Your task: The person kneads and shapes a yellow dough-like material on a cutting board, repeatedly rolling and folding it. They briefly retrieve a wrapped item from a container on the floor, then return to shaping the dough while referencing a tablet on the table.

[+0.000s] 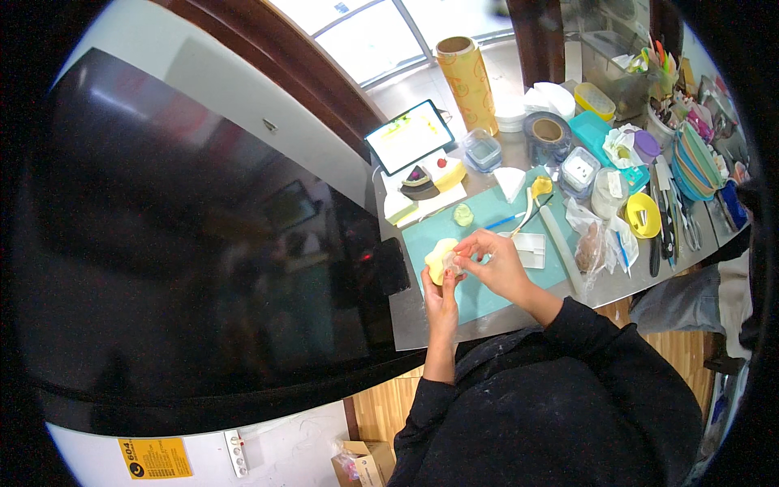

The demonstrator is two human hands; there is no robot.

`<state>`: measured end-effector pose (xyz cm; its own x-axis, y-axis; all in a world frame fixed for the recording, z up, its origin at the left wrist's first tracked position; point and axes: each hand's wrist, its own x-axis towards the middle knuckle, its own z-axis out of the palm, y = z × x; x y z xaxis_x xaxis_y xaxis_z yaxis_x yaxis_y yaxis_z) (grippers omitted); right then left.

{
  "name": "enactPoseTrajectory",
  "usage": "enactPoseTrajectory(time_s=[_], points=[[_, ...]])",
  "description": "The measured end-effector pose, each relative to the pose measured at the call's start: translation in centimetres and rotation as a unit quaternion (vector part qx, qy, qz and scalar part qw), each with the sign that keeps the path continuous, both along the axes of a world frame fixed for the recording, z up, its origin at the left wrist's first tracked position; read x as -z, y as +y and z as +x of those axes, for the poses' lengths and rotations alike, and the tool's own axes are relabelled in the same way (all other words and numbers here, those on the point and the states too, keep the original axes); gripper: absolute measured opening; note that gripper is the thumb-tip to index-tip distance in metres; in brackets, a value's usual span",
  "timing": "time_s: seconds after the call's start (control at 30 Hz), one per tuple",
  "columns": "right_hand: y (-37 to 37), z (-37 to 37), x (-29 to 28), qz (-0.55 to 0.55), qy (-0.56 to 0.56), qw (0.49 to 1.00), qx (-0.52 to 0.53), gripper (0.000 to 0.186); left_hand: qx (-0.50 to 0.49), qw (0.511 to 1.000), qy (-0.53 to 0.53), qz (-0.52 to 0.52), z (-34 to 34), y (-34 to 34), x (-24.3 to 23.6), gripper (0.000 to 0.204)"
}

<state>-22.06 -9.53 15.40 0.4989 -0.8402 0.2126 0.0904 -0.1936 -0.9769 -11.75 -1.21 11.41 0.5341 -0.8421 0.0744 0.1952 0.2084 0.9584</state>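
Observation:
My left hand (441,307) is closed round a pale yellow, soft-looking lump (438,260), holding it up over the teal mat (491,302). The thumb and fingers of my right hand (501,266) are pinched together at the lump's right side. Between them is a crumpled, translucent bit that looks like clear plastic film (451,261). A small pale green ball (463,215) lies on the mat just beyond my hands. Close by are a blue thin-handled tool (505,221) and a white rectangular tray (531,250), partly behind my right hand.
A tablet (409,136) leans at the back left, with cake-slice-like models (420,183) before it. A tall yellow roll (466,85) stands behind. A pale rolling rod (560,243), clear tubs (579,169), a yellow bowl (643,216) and knives (667,213) crowd the right. A large black screen (211,243) borders the left.

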Motion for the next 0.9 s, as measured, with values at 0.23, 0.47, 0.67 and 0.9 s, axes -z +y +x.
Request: enactPoseTrajectory(time_s=[0.23,0.47,0.67,0.9], points=[[-1.5,3.1,-1.0,-0.164,0.04,0.985,0.044,0.025,-0.095,0.965,-0.229,0.086,-0.9,-0.1,-1.3,0.029],[-2.3,4.7,1.4,-0.103,0.202,0.973,0.052,0.053,-0.125,0.93,-0.339,0.075,-1.5,-0.7,-1.0,0.022],[-2.5,2.1,0.9,-0.017,-0.082,0.996,-0.019,0.038,-0.037,0.997,-0.016,0.061,1.1,-0.2,-0.7,0.03],[-0.2,0.3,-0.2,-0.21,0.107,0.969,-0.078,0.047,-0.08,0.94,-0.283,0.172,1.6,0.8,-1.7,0.031]])
